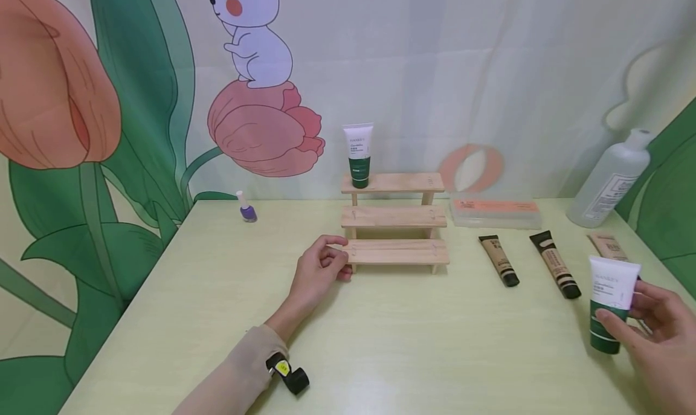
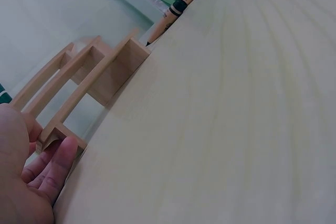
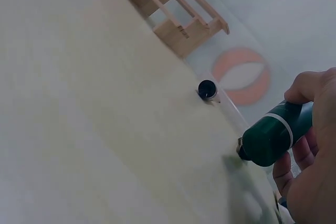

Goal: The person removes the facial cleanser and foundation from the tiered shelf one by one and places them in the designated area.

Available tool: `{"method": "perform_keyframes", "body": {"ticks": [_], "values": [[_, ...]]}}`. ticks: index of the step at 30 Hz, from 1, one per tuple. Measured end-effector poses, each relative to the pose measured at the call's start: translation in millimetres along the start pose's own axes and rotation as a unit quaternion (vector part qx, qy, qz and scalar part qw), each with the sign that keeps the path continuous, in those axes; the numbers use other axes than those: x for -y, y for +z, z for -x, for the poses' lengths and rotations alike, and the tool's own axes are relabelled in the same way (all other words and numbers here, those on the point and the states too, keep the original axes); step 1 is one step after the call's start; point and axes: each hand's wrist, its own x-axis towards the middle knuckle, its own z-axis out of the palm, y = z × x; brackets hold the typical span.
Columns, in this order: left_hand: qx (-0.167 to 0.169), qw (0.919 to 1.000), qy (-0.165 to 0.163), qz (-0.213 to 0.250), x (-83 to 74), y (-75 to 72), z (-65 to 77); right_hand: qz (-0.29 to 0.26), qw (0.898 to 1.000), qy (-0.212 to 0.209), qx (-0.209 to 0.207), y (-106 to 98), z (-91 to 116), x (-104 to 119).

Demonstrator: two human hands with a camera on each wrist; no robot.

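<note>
A three-step wooden display stand (image 1: 394, 252) stands on the table. My left hand (image 1: 321, 264) grips the left end of its lowest step, fingers curled at the edge; the left wrist view shows fingertips under the board (image 2: 94, 90). On the left of the top step a white and green squeeze tube (image 1: 359, 155) stands upright on its cap. At the right, my right hand (image 1: 660, 336) holds a similar white and green squeeze tube (image 1: 614, 306) between thumb and fingers, cap down. In the right wrist view that tube's green cap (image 3: 265, 142) is above the table.
Beige tubes with black caps (image 1: 499, 261) (image 1: 556, 264) lie right of the stand, with a pinkish tube (image 1: 608, 246) behind my right hand. A flat clear case (image 1: 495, 212) and a white bottle (image 1: 611, 179) are at the back. Purple nail polish (image 1: 248, 212) stands back left.
</note>
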Motion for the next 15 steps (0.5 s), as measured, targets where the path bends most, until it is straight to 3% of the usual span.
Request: {"method": "perform_keyframes", "body": {"ticks": [11,15], "values": [[0.004,1.0,0.002,0.0,-1.5,0.7,-0.6,0.035,0.999,-0.008,0.008,-11.7,19.3,-15.9],[0.001,1.0,-0.002,-0.002,-2.3,0.2,0.3,0.06,0.998,0.015,0.019,-13.2,21.2,-19.3]]}}
